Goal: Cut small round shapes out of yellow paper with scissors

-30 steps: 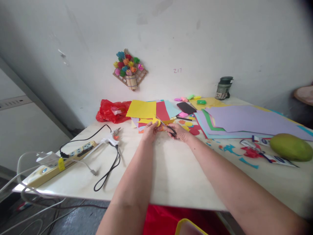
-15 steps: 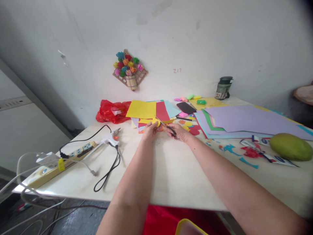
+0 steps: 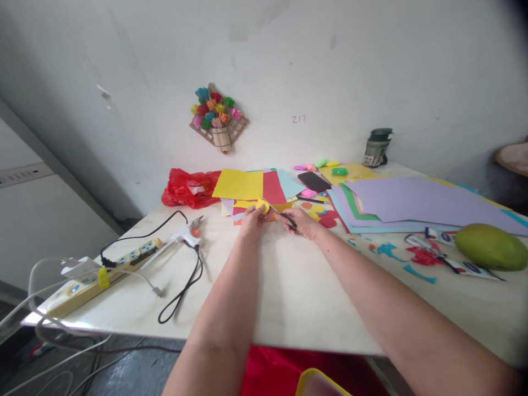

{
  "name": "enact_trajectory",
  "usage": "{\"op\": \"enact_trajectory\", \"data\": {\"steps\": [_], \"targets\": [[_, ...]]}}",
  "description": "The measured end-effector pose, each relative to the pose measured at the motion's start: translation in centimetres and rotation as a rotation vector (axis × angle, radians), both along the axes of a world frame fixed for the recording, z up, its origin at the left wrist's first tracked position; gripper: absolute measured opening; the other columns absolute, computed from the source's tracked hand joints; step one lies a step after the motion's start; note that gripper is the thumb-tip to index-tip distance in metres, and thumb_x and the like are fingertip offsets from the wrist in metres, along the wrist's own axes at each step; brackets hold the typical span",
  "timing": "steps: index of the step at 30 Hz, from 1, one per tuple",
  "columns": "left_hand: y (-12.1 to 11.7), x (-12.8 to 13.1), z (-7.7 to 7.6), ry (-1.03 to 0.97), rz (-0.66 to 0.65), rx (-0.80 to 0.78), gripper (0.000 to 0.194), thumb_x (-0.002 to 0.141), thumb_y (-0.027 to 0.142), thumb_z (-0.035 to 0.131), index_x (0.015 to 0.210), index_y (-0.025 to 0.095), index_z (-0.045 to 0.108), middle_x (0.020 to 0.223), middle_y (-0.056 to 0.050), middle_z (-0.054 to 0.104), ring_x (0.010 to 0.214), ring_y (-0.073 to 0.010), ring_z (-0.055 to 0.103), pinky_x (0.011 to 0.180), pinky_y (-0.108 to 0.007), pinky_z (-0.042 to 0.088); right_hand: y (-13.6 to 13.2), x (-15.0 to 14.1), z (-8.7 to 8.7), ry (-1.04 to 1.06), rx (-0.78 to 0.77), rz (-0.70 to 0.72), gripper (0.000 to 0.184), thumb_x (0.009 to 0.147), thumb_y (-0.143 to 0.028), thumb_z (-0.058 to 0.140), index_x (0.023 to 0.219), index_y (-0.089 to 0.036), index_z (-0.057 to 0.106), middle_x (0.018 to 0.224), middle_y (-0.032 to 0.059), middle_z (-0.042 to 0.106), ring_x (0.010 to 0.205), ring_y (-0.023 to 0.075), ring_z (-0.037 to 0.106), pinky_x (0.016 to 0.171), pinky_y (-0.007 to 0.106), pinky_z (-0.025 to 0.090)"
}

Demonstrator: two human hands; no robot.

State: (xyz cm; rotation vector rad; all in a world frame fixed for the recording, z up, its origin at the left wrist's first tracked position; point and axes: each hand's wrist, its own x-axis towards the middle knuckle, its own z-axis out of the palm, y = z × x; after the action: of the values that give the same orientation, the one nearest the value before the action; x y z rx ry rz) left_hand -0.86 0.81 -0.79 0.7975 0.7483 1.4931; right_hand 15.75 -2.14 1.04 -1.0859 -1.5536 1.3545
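Between the fingers of my left hand (image 3: 253, 218) is a small piece of yellow paper (image 3: 263, 205). My right hand (image 3: 302, 222) grips a pair of scissors (image 3: 289, 220) by the dark handles, and the blades reach left to the yellow piece. How far the blades are apart is too small to tell. Just behind my hands lie a yellow sheet (image 3: 239, 185), a red sheet (image 3: 273, 187) and other coloured papers. Cut red pieces (image 3: 329, 220) and yellow ones rest to the right of my right hand.
To the left are a glue gun (image 3: 188, 235) and a power strip (image 3: 124, 267) with cords. A red plastic bag (image 3: 181, 188) lies at the back. On the right are large lilac sheets (image 3: 396, 198), a green mango-like fruit (image 3: 490, 247), a phone (image 3: 314, 181) and a bottle (image 3: 377, 148).
The yellow piece has shifted very slightly at the scissor blades. Both hands stay in nearly the same place, and the other things on the table have not moved.
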Motion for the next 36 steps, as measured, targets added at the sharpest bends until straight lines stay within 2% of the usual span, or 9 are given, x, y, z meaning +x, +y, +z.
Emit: {"op": "enact_trajectory", "data": {"steps": [8,14,20,30,36], "targets": [[0.16,-0.1,-0.12,0.003,-0.004,0.01,0.023,0.064,0.021,0.083,0.072,0.015,0.062,0.075,-0.004,0.072,0.074,-0.0192,0.073,0.077,-0.03,0.056,0.23,0.0,-0.27,0.04,-0.018,-0.007,0.04,0.062,-0.048,0.078,0.079,-0.017,0.058,0.046,-0.0071,0.049,0.036,0.0052,0.036,0.033,0.018,0.021],[0.2,-0.21,-0.19,0.006,-0.01,0.028,0.022,0.065,0.022,0.083,0.072,0.015,0.063,0.077,-0.005,0.073,0.076,-0.0194,0.073,0.079,-0.031,0.057,0.13,0.0,-0.19,0.056,-0.023,-0.008,0.041,0.06,-0.047,0.078,0.08,-0.016,0.059,0.045,-0.0075,0.049,0.035,0.0051,0.036,0.032,0.018,0.022],[0.12,-0.22,-0.11,0.001,-0.011,0.021,0.021,0.065,0.022,0.083,0.073,0.014,0.065,0.075,-0.005,0.073,0.073,-0.0183,0.072,0.074,-0.028,0.057,0.29,-0.02,-0.38,0.071,-0.025,-0.013,0.04,0.061,-0.043,0.078,0.084,-0.016,0.059,0.044,-0.0083,0.049,0.034,0.0053,0.036,0.033,0.018,0.024],[0.05,-0.16,0.1,0.008,0.021,-0.004,0.021,0.068,0.024,0.08,0.074,0.016,0.062,0.074,-0.005,0.072,0.077,-0.0207,0.073,0.079,-0.033,0.056,-0.35,-0.07,0.48,0.093,-0.075,-0.006,0.035,0.063,-0.035,0.078,0.086,-0.017,0.057,0.045,-0.0092,0.049,0.034,0.005,0.035,0.031,0.017,0.024],[0.02,-0.08,0.07,0.007,0.001,0.021,0.022,0.071,0.031,0.079,0.077,0.016,0.064,0.076,-0.006,0.072,0.077,-0.0204,0.072,0.075,-0.031,0.057,-0.02,-0.04,0.09,0.111,-0.053,0.012,0.038,0.064,-0.036,0.079,0.088,-0.017,0.056,0.045,-0.0096,0.049,0.034,0.0052,0.036,0.032,0.017,0.026]]}}
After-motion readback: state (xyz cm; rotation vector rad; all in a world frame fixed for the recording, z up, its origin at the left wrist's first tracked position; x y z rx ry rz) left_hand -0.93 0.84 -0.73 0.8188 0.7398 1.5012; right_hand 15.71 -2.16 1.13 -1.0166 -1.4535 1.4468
